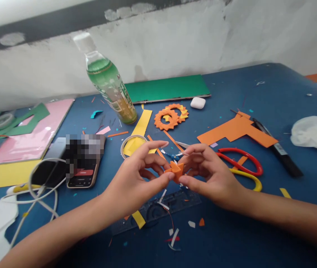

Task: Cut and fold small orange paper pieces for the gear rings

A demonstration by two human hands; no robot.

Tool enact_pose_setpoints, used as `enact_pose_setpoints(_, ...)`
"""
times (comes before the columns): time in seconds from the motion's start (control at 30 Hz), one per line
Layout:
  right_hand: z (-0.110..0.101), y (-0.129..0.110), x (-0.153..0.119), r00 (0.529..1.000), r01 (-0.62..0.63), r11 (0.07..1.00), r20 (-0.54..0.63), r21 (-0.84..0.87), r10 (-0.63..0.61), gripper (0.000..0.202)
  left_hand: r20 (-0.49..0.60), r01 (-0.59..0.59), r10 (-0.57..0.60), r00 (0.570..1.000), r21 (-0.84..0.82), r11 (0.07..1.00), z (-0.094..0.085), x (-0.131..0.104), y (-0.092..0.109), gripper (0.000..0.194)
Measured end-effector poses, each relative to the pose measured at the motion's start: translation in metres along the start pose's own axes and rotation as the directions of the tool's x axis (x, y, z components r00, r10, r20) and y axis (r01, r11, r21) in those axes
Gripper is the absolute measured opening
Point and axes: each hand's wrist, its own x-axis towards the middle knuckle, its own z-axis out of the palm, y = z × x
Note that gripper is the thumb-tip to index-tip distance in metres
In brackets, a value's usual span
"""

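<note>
A small folded orange paper piece is held between both hands over the blue table. My left hand pinches its left side between thumb and fingers. On the right side, the thumb and fingertips of my right hand close on the same piece. Beneath the hands lies a clear ruler among paper scraps. Just beyond them are two toothed paper rings, one orange and one orange and yellow. Scissors with red and yellow handles lie beside my right hand.
A green drink bottle stands behind a tape roll. At the left are a phone, a white cable and pink card. Orange paper, a black marker, crumpled white material and a white case lie right.
</note>
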Motion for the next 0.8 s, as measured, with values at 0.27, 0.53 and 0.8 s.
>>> enact_pose_setpoints(0.27,-0.001,-0.004,-0.001,0.989,-0.140,0.984,0.056,0.112,0.134,0.030,0.030,0.011,-0.009,1.000,-0.048,0.999,0.001,0.000,-0.005,0.043)
enact_pose_setpoints(0.53,-0.001,-0.004,0.001,0.999,-0.016,0.998,0.030,-0.068,0.018,0.028,0.014,-0.041,0.040,0.999,0.049,0.998,0.004,0.001,-0.010,0.040)
enact_pose_setpoints(0.8,-0.002,0.004,0.002,0.988,0.137,0.954,-0.027,-0.267,-0.149,0.033,-0.001,-0.013,0.013,1.000,0.000,1.000,0.007,0.003,-0.016,0.036)
